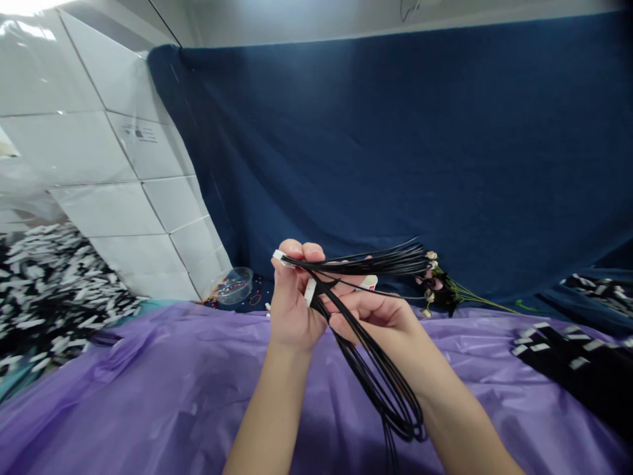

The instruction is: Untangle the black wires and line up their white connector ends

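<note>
My left hand point(291, 307) is closed around a bundle of black cables point(356, 266), pinching the white connector point(281, 258) at one end between thumb and fingers. Loose wire ends fan out to the right from there. A second white connector point(310, 292) lies against the left palm. Below it, a long loop of black cable point(395, 402) hangs down between my forearms. My right hand point(376, 315) grips the cables just right of the palm, its thumb and fingers pressed together on them. Part of the bundle is hidden behind the fingers.
Purple sheeting point(208, 382) covers the work surface. A heap of black cables with white connectors point(64, 297) lies at left; sorted bundles point(568, 356) lie at right. Behind are a clear plastic bowl point(235, 287), artificial flowers point(435, 284), white boxes point(119, 204) and a blue cloth point(395, 145).
</note>
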`<state>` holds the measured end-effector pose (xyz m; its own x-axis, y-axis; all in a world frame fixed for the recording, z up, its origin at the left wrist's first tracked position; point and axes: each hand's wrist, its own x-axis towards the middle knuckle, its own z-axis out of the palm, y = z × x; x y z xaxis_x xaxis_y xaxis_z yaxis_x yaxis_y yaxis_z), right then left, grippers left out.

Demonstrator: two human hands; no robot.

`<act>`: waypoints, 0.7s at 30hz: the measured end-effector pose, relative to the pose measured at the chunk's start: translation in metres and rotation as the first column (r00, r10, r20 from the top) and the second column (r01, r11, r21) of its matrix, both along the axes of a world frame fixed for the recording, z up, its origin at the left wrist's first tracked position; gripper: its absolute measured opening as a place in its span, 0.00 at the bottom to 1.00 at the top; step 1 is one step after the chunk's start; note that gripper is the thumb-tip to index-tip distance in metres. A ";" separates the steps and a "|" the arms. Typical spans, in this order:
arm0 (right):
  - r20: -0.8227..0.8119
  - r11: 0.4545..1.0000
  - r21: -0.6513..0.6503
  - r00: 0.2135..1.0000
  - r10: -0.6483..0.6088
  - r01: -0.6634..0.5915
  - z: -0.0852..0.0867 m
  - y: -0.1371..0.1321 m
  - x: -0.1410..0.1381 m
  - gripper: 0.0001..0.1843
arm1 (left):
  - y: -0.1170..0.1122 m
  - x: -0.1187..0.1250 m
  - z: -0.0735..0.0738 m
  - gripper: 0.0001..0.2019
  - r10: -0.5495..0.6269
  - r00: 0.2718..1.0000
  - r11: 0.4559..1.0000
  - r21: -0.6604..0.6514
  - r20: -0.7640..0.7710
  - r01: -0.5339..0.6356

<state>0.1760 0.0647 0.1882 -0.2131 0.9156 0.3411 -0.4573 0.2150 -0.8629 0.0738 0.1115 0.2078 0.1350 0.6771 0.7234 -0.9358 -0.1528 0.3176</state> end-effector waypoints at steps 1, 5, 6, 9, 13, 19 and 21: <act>-0.012 1.000 -0.022 1.000 -0.002 0.001 0.000 0.000 0.000 0.03 | -0.001 0.000 0.000 0.06 0.008 1.000 1.000 -0.014 -0.011 -0.008; -0.030 0.992 -0.115 0.998 -0.063 0.059 -0.002 0.002 -0.002 0.05 | -0.001 0.001 0.000 0.07 0.045 0.996 0.995 -0.084 -0.071 -0.051; -0.032 0.990 -0.124 0.997 -0.075 0.071 -0.002 0.002 -0.002 0.06 | -0.001 0.002 0.000 0.07 0.052 0.995 0.994 -0.087 -0.081 -0.059; -0.030 0.992 -0.090 0.996 -0.089 0.086 -0.004 0.004 -0.003 0.07 | 0.000 0.003 0.000 0.07 0.079 0.992 0.992 -0.087 -0.102 -0.088; 0.000 0.991 -0.035 0.992 -0.128 0.128 -0.006 0.008 -0.004 0.06 | 0.001 0.003 0.001 0.07 0.155 0.973 0.980 -0.094 -0.171 -0.173; 0.120 0.982 -0.021 0.976 -0.182 0.186 -0.003 0.010 -0.002 0.11 | 0.003 0.005 0.000 0.07 0.118 0.974 0.990 -0.055 -0.193 -0.131; 0.139 0.975 0.001 0.966 -0.220 0.222 -0.004 0.011 -0.003 0.12 | 0.005 0.006 -0.001 0.08 0.132 0.967 0.990 -0.030 -0.218 -0.141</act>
